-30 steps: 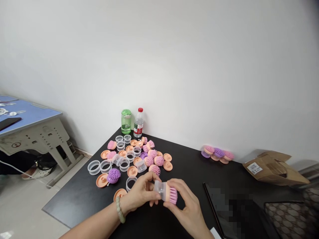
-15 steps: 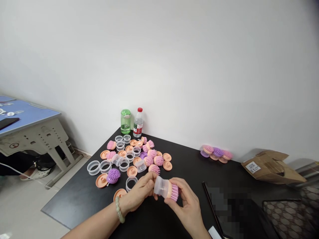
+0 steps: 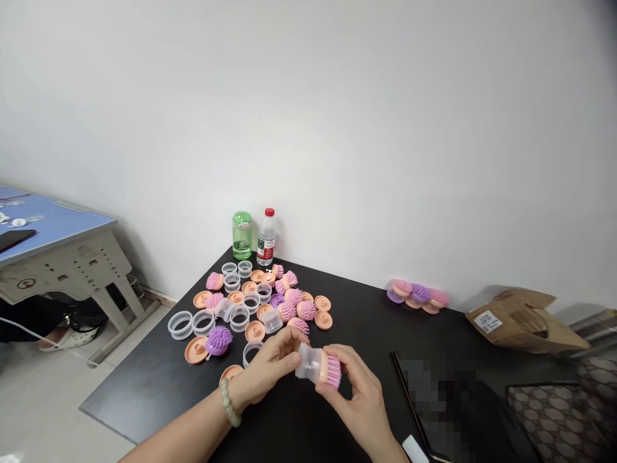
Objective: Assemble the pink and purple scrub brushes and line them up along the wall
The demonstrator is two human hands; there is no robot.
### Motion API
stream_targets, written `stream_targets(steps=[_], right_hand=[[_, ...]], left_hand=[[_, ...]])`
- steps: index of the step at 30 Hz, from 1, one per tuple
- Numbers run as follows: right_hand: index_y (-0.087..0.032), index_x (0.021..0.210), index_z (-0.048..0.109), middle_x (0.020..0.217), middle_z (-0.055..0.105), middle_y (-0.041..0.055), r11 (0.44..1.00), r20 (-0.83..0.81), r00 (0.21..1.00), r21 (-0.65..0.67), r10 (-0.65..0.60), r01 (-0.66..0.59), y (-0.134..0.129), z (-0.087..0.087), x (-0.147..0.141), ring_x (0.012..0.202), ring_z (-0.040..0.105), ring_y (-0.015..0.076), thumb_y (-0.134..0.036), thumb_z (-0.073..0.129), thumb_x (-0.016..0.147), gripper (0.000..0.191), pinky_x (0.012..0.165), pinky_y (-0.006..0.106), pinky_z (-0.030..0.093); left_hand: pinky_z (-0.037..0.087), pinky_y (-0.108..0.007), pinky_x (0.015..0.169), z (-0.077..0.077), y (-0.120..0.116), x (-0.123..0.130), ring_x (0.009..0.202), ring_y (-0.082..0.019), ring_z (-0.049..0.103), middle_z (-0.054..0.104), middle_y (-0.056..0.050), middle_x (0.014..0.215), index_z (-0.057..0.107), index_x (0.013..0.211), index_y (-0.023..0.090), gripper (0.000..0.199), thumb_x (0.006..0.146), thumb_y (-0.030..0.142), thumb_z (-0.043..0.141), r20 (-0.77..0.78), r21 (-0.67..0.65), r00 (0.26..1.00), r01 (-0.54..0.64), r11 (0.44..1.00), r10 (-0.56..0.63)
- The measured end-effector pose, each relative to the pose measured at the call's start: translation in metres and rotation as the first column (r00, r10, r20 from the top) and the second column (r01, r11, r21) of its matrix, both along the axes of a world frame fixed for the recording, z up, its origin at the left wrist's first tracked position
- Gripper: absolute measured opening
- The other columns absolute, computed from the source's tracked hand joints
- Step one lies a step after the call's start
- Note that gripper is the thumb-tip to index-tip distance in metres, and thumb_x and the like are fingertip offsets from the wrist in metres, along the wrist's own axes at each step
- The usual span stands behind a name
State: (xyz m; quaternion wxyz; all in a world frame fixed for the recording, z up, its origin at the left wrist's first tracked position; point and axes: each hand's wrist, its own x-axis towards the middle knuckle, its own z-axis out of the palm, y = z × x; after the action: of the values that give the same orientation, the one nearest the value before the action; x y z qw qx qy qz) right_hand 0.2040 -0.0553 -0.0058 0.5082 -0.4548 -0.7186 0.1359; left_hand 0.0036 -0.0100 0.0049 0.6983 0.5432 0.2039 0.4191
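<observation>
My right hand (image 3: 359, 402) grips a pink-bristled brush head (image 3: 330, 369) with a peach base, its bristles turned to the right. A translucent plastic collar (image 3: 309, 363) sits against the base, and my left hand (image 3: 272, 366), with a green bead bracelet, has its fingers closed at the collar's left end. To the left of my hands lie several loose clear rings (image 3: 180, 325), peach discs (image 3: 196, 350) and pink brush heads (image 3: 286, 281). A purple brush head (image 3: 219, 340) rests by one of the discs.
A green container (image 3: 241, 235) and a red-capped water bottle (image 3: 266, 238) stand against the wall. Several assembled brushes (image 3: 418, 294) line the back edge, near a brown paper bag (image 3: 523, 321). A dark tablet-like object (image 3: 417, 411) lies at right; a blue desk (image 3: 62, 228) stands at left.
Both hands and the brush head with its collar have shifted slightly left. The brush has turned to lie more level. The parts on the table have stayed put.
</observation>
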Motion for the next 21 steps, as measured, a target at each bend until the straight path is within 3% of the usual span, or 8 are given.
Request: stream_targets(steps=[2,5,9,14,18,21], right_hand=[[-0.026,0.111,0.068,0.103,0.071,0.0075,1.0,0.008,1.0,0.012,0.002,-0.002,0.0,0.001,-0.001,0.093,0.071,0.0251,-0.042,0.077,0.082,0.034,0.08,0.033,0.061],[-0.025,0.109,0.069,0.099,0.072,0.0069,1.0,-0.014,1.0,0.002,-0.005,0.005,0.0,0.003,-0.001,0.088,0.072,0.0244,-0.042,0.078,0.081,0.034,0.077,0.032,0.062],[-0.024,0.106,0.069,0.095,0.073,0.0057,0.996,-0.106,0.994,-0.091,-0.01,0.0,0.001,0.001,0.001,0.082,0.073,0.0223,-0.035,0.078,0.079,0.03,0.07,0.028,0.062],[-0.023,0.108,0.066,0.098,0.072,0.0058,0.968,-0.236,0.971,-0.247,-0.028,-0.032,0.003,-0.005,0.0,0.087,0.073,0.0226,-0.025,0.077,0.074,0.036,0.076,0.029,0.062],[-0.022,0.114,0.062,0.107,0.07,0.008,0.932,-0.369,0.929,-0.343,-0.018,-0.119,0.006,-0.006,-0.005,0.098,0.071,0.0247,-0.023,0.075,0.075,0.042,0.085,0.034,0.06],[-0.023,0.114,0.061,0.11,0.068,0.0073,0.935,-0.424,0.905,-0.335,-0.042,-0.114,0.01,-0.006,-0.007,0.101,0.069,0.0244,-0.02,0.077,0.071,0.046,0.087,0.036,0.059]], left_hand=[[0.037,-0.025,0.068,-0.002,0.0,0.001,0.076,-0.013,0.048,0.054,-0.001,0.086,0.064,0.101,0.017,0.041,0.083,0.052,0.074,-0.029,-0.008,0.999,-0.013,1.0,0.013],[0.039,-0.025,0.07,-0.002,0.001,0.001,0.079,-0.014,0.05,0.056,-0.001,0.088,0.063,0.103,0.018,0.042,0.076,0.042,0.083,-0.01,-0.013,1.0,0.001,1.0,-0.001],[0.044,-0.031,0.085,-0.004,0.003,0.001,0.091,-0.018,0.054,0.057,-0.004,0.099,0.066,0.104,0.018,0.044,0.071,0.037,0.088,-0.014,0.157,0.999,-0.031,0.987,0.033],[0.046,-0.034,0.088,-0.01,0.005,0.001,0.097,-0.021,0.055,0.057,-0.006,0.105,0.066,0.107,0.02,0.045,0.074,0.044,0.084,-0.061,0.327,0.992,-0.087,0.941,0.113],[0.047,-0.035,0.089,-0.011,0.006,0.002,0.099,-0.023,0.056,0.058,-0.006,0.105,0.063,0.105,0.021,0.044,0.074,0.042,0.085,-0.091,0.327,0.982,-0.125,0.937,0.163],[0.047,-0.036,0.091,-0.011,0.007,0.003,0.101,-0.024,0.057,0.058,-0.005,0.106,0.061,0.104,0.021,0.038,0.077,0.036,0.083,-0.136,0.318,0.977,-0.115,0.941,0.166]])
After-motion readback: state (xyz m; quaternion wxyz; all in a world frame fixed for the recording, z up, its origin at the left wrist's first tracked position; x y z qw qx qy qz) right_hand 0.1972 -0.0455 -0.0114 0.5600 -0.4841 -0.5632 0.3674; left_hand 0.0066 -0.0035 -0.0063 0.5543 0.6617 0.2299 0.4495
